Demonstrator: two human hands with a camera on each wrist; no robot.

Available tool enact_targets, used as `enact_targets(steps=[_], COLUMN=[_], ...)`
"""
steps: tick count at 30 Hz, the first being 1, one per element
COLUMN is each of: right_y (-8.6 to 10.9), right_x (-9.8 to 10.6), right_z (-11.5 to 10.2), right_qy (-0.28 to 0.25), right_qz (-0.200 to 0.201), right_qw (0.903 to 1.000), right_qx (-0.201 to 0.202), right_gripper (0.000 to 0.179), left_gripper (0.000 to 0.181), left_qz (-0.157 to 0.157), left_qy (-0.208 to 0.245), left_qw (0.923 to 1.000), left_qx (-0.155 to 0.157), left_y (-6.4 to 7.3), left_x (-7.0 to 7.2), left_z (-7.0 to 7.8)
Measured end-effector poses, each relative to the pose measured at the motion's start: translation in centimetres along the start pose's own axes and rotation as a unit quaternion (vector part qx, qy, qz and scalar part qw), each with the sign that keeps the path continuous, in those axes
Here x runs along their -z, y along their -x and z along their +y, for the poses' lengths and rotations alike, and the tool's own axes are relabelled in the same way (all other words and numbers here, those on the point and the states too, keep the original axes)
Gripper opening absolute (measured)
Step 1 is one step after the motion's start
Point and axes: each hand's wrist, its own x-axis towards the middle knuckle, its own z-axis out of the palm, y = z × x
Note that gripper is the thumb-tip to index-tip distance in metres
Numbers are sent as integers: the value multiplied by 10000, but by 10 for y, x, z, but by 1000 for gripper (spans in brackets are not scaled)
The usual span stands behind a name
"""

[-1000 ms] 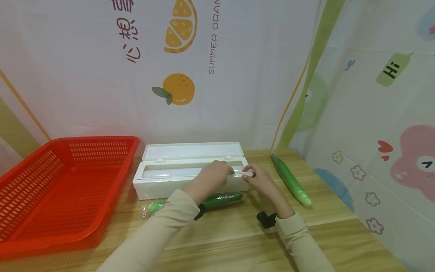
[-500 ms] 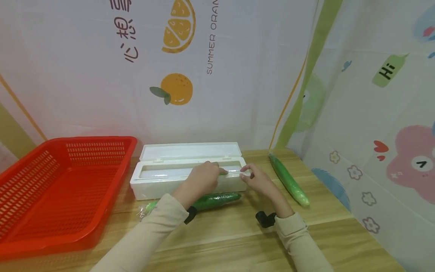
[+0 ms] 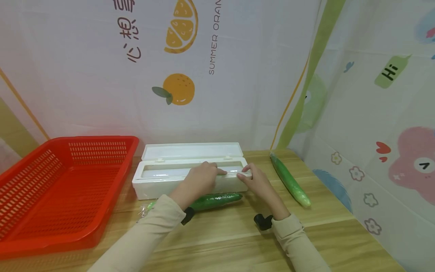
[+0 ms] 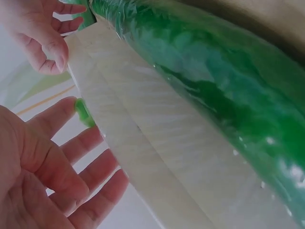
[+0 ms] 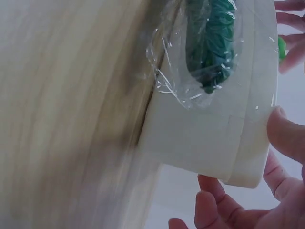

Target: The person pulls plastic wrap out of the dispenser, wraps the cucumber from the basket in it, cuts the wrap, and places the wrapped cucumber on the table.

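Note:
A white cling film cutter box (image 3: pixel 153 188) stands on the table with its lid (image 3: pixel 190 151) tipped back and a film roll (image 3: pixel 166 173) inside. My left hand (image 3: pixel 200 180) reaches over its front edge. In the left wrist view, its index fingertip touches a small green slider (image 4: pixel 83 113) on that edge, the other fingers fairly straight. My right hand (image 3: pixel 259 184) holds the box's right end, the thumb on the top edge and fingers around the corner. A film-wrapped cucumber (image 3: pixel 217 201) lies before the box, partly hidden by my left arm.
On the left stands a red plastic basket (image 3: pixel 86 236). Another cucumber (image 3: pixel 290 181) lies to the right of the box on the wooden table (image 3: pixel 231 249). A printed curtain (image 3: pixel 238 94) hangs close behind the box.
My left hand has shifted a little to the left along the box's front edge. The right hand stays at the right end, its thumb slightly farther in.

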Motion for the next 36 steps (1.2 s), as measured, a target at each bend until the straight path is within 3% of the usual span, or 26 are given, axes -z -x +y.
enact_targets(steps=[18, 25, 36], right_y=[0, 0, -1], right_x=[3, 3, 3], right_z=[-1, -3, -2], right_qy=[62, 22, 90], right_qz=[-83, -54, -49], right_qw=[9998, 9999, 9999], right_qx=[-142, -102, -83], right_gripper=[29, 29, 28], left_gripper=[61, 57, 54], left_qz=[-195, -235, -269], left_qy=[277, 223, 191], left_qw=[9984, 9984, 9981], left_qx=[450, 472, 522], left_y=[23, 31, 34], left_x=[8, 15, 21], left_z=[-31, -34, -36])
